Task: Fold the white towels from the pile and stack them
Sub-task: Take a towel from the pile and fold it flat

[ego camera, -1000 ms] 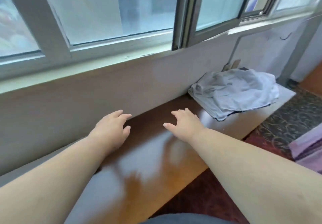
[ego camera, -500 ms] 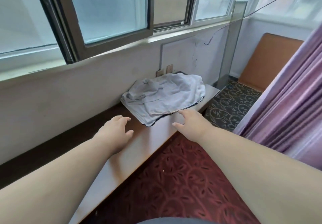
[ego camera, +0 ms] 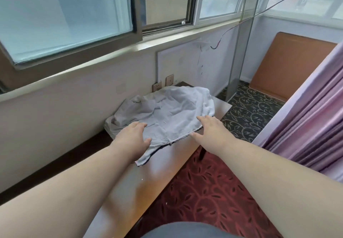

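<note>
1. A rumpled pile of white cloth towels (ego camera: 167,115) lies at the far end of a long, glossy brown wooden surface (ego camera: 148,178) that runs along the wall under the windows; its near edge shows a dark hem, and one corner trails toward the viewer.
2. The left hand (ego camera: 132,137) rests palm down on the near left part of the pile, fingers straight and spread, gripping nothing.
3. The right hand (ego camera: 209,128) lies at the pile's near right edge, fingers extended and thumb out to the side, touching or just above the cloth; which of the two cannot be told. It holds nothing.
4. The two hands are apart, with a stretch of towel between them.
5. Two beige wall sockets (ego camera: 164,83) sit on the wall just behind the pile.
6. A red patterned carpet (ego camera: 204,197) covers the floor beside the surface, and a pink-purple curtain (ego camera: 306,126) hangs at the right.
</note>
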The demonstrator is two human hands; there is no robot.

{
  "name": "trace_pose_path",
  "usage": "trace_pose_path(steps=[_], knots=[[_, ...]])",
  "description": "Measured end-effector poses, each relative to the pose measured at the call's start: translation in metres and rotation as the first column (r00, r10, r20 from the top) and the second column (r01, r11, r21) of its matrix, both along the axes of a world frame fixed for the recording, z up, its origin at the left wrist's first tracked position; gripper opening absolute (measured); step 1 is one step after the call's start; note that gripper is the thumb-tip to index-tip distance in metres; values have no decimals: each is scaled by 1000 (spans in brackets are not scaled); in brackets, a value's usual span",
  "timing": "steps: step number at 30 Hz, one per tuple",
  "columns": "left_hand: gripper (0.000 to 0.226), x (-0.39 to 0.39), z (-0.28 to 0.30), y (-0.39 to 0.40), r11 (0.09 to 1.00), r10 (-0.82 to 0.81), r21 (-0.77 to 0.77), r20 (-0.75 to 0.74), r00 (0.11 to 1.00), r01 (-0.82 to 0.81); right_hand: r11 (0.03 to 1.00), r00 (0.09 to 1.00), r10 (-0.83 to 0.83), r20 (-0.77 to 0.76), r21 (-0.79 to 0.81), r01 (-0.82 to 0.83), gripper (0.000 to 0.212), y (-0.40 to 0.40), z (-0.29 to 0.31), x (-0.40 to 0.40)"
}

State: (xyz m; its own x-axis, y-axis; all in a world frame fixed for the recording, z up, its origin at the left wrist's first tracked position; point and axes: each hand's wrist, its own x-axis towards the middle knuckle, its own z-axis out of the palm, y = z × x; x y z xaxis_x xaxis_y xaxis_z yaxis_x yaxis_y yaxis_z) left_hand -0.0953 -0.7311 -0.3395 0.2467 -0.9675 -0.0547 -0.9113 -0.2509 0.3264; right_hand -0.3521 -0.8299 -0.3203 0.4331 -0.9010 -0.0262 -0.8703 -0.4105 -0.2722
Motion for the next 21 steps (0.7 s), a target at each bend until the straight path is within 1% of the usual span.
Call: trace_pose_path(steps=[5, 11, 17, 21], knots=[[63, 8, 0, -89, 999, -25, 32, 1, 1000, 25, 998, 999, -53, 3, 43, 53, 78, -68, -3, 7], [63, 0, -18, -148, 994, -49, 94, -15, 999, 51, 988, 997, -75, -4, 135, 75, 77, -130, -29, 18], [66, 7, -41, -197, 991, -19, 134, -34, 999, 24, 981, 1000, 0, -31, 192, 6, 78, -204, -55, 31], [65, 10, -49, -242, 988, 40, 150, -21, 999, -36, 972, 995, 94, -23, 218, -87, 76, -271, -65, 40]])
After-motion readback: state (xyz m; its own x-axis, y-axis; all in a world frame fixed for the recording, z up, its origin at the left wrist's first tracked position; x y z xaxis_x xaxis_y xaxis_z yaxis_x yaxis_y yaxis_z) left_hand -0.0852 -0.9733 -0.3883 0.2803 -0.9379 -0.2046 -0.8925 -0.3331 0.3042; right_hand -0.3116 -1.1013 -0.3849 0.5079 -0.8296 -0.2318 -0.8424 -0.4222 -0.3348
